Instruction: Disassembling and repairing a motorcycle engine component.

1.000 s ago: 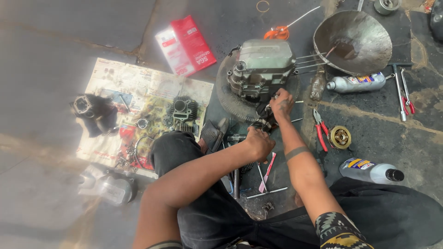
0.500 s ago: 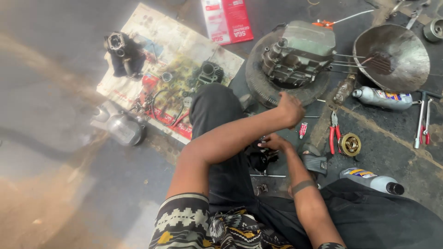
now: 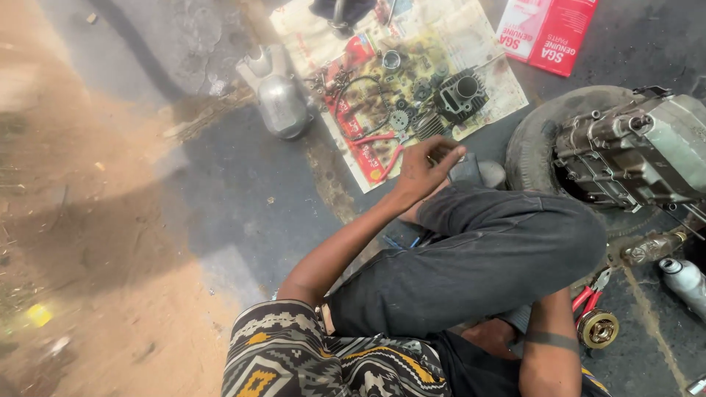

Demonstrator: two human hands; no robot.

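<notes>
Grey floor; raised knee (image 3: 507, 250) hides right hand

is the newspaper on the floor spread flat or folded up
Spread flat: the newspaper lies open on the floor with a finned cylinder and small parts on it, by the left hand.

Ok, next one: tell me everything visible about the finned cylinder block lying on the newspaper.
The cylinder block is a dark grey, grimy metal part with stacked cooling fins around its body and a round open bore facing up and toward the camera. It lies tilted on the stained newspaper near the sheet's right edge, among gears, a chain and other small parts. Nothing grips it: the left hand is below it, at the paper's lower edge, apart from it. The right hand is hidden behind the knee.
</notes>
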